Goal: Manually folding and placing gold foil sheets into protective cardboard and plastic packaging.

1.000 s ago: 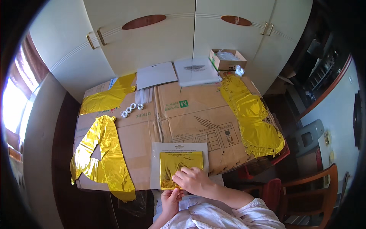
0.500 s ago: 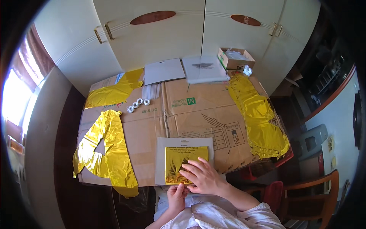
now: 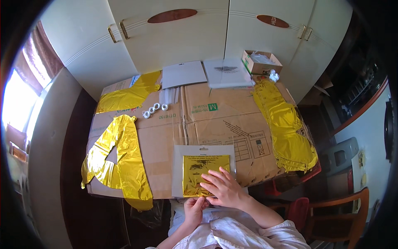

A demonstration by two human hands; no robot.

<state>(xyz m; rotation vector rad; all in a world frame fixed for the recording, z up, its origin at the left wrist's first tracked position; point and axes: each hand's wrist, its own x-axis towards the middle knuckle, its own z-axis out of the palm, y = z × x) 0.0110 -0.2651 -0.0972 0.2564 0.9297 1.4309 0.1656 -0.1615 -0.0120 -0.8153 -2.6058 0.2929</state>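
At the table's near edge lies a flat clear plastic bag (image 3: 177, 172) with a hang hole at its top and pale card inside. A folded gold foil balloon (image 3: 198, 170) shows through its front. My right hand (image 3: 225, 189) rests on the bag's lower right part, fingers spread over the foil. Below it, my left hand (image 3: 194, 211) has thumb and fingers pinched at the bag's bottom edge; its fingertips are partly hidden. To the left is a flat, letter-shaped gold foil balloon (image 3: 134, 166) that hangs over the near edge.
Cardboard sheeting (image 3: 161, 141) covers the table. At the back are white rolls (image 3: 156, 107), clear strips (image 3: 169, 95), grey-white cards (image 3: 183, 74), a stack of plastic bags (image 3: 228, 74) and a small box (image 3: 262, 62). More gold balloons (image 3: 286, 128) lie right. A wooden chair (image 3: 340, 216) stands lower right.
The whole view has shifted slightly. My right hand stays spread on the bag and my left stays pinched at its lower edge. The foil under the plastic looks flatter.
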